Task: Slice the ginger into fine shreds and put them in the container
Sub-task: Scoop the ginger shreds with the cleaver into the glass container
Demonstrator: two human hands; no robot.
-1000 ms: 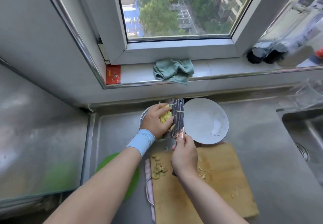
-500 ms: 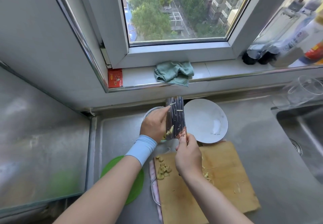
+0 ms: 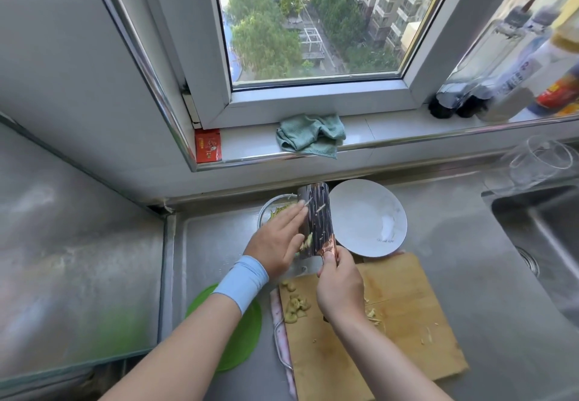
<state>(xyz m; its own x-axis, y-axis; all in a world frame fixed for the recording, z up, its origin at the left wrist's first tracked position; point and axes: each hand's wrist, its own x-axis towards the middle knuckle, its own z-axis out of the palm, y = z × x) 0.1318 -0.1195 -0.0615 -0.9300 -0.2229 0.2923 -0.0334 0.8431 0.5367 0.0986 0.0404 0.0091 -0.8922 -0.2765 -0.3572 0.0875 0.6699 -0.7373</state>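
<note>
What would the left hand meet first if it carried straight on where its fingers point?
Likely the knife: the left hand slants its straight fingers against the flat side of the blade. Depth is unclear.

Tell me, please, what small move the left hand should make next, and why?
Probably a wipe along the blade: the left hand lies with straight fingers against the knife, which the right hand holds at the edge of the small bowl, and a clump of ginger shreds clings to the blade near its heel. Pushing that clump off should drop it into the bowl.
</note>
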